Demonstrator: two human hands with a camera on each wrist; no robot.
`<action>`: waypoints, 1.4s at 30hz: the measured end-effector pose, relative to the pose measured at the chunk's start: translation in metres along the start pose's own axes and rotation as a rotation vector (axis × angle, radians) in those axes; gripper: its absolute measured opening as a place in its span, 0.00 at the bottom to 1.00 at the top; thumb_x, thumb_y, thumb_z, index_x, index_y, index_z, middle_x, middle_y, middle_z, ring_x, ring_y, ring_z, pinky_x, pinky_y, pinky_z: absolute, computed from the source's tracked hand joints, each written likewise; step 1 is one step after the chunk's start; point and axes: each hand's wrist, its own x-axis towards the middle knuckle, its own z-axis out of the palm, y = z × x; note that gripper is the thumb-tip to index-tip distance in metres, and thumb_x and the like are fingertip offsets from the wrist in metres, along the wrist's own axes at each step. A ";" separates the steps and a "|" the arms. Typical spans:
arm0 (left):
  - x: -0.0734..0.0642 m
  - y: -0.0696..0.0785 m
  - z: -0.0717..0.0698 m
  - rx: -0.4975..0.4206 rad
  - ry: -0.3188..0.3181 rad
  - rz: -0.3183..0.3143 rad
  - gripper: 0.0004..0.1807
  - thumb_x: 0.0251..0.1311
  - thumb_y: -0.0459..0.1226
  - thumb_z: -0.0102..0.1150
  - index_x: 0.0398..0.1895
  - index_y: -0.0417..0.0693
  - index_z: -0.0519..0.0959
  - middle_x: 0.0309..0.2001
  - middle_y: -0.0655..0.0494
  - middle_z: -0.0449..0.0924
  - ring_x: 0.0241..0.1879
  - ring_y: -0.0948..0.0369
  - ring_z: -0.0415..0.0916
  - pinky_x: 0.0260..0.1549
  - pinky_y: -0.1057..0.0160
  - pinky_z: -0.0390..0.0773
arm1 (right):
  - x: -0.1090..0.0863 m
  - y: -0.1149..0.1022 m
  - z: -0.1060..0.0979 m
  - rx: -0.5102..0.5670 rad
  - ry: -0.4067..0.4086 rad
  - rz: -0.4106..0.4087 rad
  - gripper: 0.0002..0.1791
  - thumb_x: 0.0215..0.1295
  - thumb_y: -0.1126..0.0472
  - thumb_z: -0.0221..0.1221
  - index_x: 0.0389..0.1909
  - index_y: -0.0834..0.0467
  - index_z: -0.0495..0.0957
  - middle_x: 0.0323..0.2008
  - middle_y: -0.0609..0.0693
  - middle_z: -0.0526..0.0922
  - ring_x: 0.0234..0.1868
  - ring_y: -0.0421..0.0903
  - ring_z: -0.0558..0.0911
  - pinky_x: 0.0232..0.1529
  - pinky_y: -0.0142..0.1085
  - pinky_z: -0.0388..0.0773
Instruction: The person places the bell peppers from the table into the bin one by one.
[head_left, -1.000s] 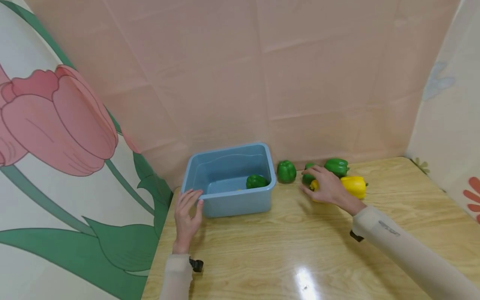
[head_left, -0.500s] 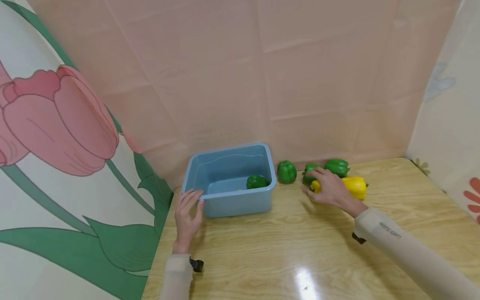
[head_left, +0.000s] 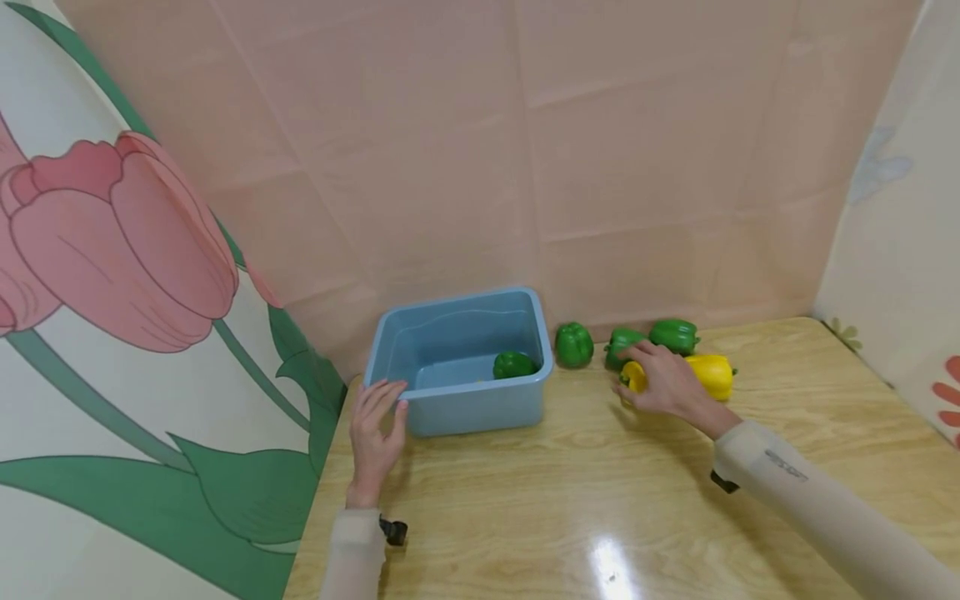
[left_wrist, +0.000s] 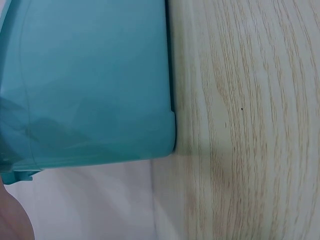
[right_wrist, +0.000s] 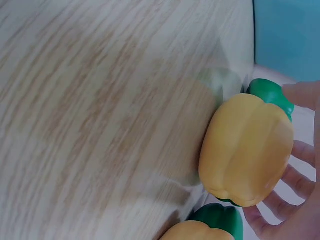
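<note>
My left hand point(head_left: 377, 433) holds the front left corner of a blue plastic bin point(head_left: 472, 412), fingers over the rim and thumb against the outer wall. A green bell pepper point(head_left: 513, 364) lies inside the bin. To its right, my right hand point(head_left: 663, 382) hovers over a yellow bell pepper point(right_wrist: 245, 150), its fingers loosely spread around it. In the right wrist view the fingers lie beyond the pepper, and the thumb overlaps a green bell pepper point(right_wrist: 270, 95). A second yellow bell pepper point(head_left: 712, 375) lies partly behind the right hand.
A green bell pepper point(head_left: 573, 344) stands beside the bin's right wall, and another green bell pepper point(head_left: 675, 336) lies at the table's back edge. Behind the wooden table point(head_left: 510, 500) hangs a pinkish sheet point(head_left: 420, 167). A tulip-painted wall point(head_left: 150, 250) borders the left side.
My right hand has shifted slightly right and toward me, uncovering more of the green pepper and the near yellow pepper. The left hand and the bin keep their places.
</note>
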 end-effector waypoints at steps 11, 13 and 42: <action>0.001 0.001 -0.001 -0.005 0.003 0.009 0.18 0.66 0.28 0.68 0.57 0.48 0.89 0.54 0.48 0.90 0.63 0.42 0.80 0.72 0.25 0.60 | -0.004 0.005 0.004 -0.003 -0.052 0.021 0.33 0.58 0.46 0.77 0.60 0.61 0.84 0.60 0.66 0.82 0.53 0.69 0.82 0.48 0.63 0.82; 0.001 0.001 -0.001 -0.008 0.001 0.009 0.18 0.66 0.28 0.68 0.57 0.48 0.89 0.54 0.48 0.90 0.63 0.42 0.80 0.73 0.26 0.60 | -0.005 0.006 0.006 0.001 -0.067 0.033 0.34 0.58 0.46 0.77 0.61 0.61 0.83 0.62 0.67 0.80 0.54 0.69 0.82 0.50 0.64 0.82; 0.000 0.001 0.000 -0.014 -0.006 -0.002 0.18 0.66 0.28 0.68 0.58 0.49 0.89 0.54 0.48 0.90 0.63 0.43 0.80 0.71 0.24 0.60 | -0.008 0.011 0.015 -0.023 -0.196 0.067 0.44 0.56 0.42 0.77 0.69 0.59 0.76 0.63 0.70 0.80 0.54 0.66 0.85 0.48 0.65 0.83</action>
